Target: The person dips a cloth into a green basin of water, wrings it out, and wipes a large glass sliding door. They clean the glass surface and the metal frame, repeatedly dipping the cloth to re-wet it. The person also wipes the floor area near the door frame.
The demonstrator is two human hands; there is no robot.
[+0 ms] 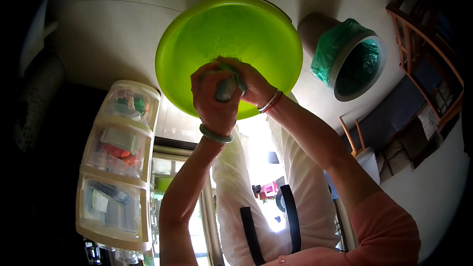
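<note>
Over a large lime-green basin [185, 44] I hold a wet, greyish-green cloth [226, 89], bunched up between both hands. My left hand [212, 93], with a pale green bangle at its wrist, is wrapped round the cloth on the near side. My right hand [250, 80] is closed round the cloth's other side, its fingers partly hidden behind the left hand. Beneath my hands, ripples or splashes show in the basin. Most of the cloth is covered by my fingers.
To the basin's right stands a bin [357, 64] lined with a green plastic bag. A drawer unit [116, 162] with clear fronts is at the left. A wooden chair [423, 54] and a small stool [364, 155] are at the right.
</note>
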